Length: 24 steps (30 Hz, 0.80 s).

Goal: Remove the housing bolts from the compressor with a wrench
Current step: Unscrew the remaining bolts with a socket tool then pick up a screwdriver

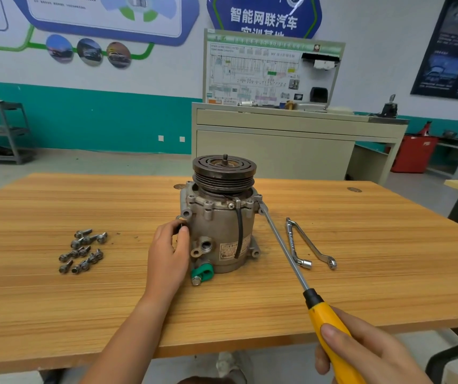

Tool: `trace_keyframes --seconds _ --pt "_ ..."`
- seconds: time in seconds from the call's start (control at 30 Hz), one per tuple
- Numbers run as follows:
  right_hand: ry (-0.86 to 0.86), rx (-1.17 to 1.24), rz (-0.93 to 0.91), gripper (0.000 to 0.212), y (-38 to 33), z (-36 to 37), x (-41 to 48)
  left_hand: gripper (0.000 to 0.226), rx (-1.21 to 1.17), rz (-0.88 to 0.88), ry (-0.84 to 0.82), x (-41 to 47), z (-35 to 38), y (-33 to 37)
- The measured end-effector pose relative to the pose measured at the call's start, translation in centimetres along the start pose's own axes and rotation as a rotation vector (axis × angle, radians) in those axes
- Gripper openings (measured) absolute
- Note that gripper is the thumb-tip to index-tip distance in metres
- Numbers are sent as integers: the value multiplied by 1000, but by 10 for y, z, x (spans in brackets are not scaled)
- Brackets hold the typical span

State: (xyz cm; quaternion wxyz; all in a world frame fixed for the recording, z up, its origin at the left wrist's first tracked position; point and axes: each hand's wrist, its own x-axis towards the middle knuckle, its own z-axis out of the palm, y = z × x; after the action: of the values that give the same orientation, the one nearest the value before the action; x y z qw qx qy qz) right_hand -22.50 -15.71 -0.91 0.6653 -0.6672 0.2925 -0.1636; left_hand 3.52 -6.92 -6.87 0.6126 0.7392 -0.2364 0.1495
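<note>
Left hand (168,256) grips upright grey metal compressor (222,225). Right hand (366,356) clasps yellow-handled wrench (286,253), head on its right flange. Steel bolts (83,253) piled left.

Both forearms are bare as far back as the near edge of the table (83,314). The left hand (168,259) and right hand (360,356) are ungloved, with a short thumbnail. Below that edge is a pale shoe (229,363).
</note>
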Motion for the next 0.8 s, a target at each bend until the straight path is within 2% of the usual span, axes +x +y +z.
trace_keyframes --seconds 0.13,0.27,0.4,0.43,0.57,0.8 --pt "-2 -14 -13 28 2 3 3 25 -4 -10 -4 0 1 0" --pt "-48 33 7 15 -5 1 7 26 4 -3 5 0 1 0" --pt "-121 38 0 25 -25 -11 8 25 11 7 14 0 2 0" --pt "-123 32 -9 22 -27 -12 9 24 11 7 13 0 2 0" --pt "-36 50 -14 9 -19 5 11 24 8 5 15 0 5 0" --pt "94 162 -48 27 12 39 8 26 2 -5 20 0 4 0"
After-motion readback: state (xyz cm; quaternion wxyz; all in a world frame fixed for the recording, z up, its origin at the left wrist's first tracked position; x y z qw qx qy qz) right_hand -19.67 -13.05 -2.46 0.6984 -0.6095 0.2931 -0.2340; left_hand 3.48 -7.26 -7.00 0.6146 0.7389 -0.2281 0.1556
